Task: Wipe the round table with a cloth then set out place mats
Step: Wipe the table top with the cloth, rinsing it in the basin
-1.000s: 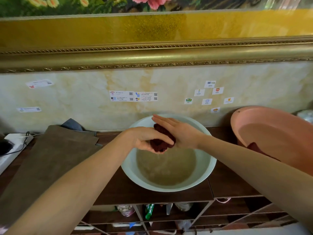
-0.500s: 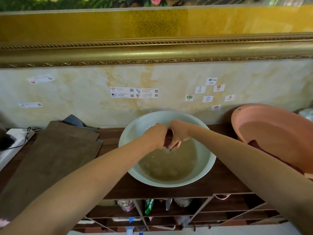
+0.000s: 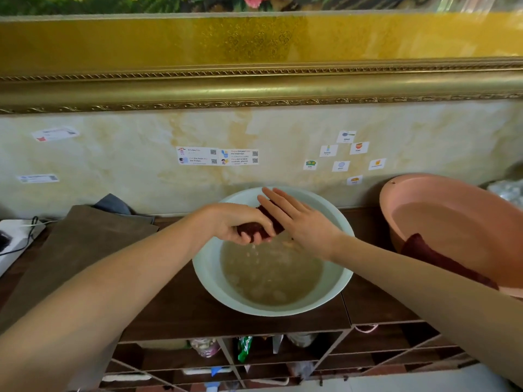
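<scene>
- A person stands at a dark wooden shelf (image 3: 175, 312), both bare arms reaching forward over a pale green basin (image 3: 206, 267) of cloudy water at the centre.
- The left hand (image 3: 237, 224) has its fingers curled tight around a dark red cloth (image 3: 254, 229), bunched into a roll just above the water, likely so that drips fall back into the basin.
- The right hand (image 3: 300, 222) lies across the far end of the cloth with fingers straight and slightly apart, pressing it flat against the left hand. This looks like wringing it out before any wiping.
- The round table is not in view.
- At 9 o'clock from the basin, flat brown mats (image 3: 76, 256) lie stacked on the shelf, probably waiting to be set out.
- At 3 o'clock, a pink basin (image 3: 441, 193) leans tilted against the wall, a second red cloth (image 3: 424, 253) draped over its near rim.
- On the wall at 12 o'clock are small picture stickers (image 3: 218, 156) with QR codes; "bottle" on one card is about readable, the rest too small.
- Above hangs a gold picture frame (image 3: 254, 89).
</scene>
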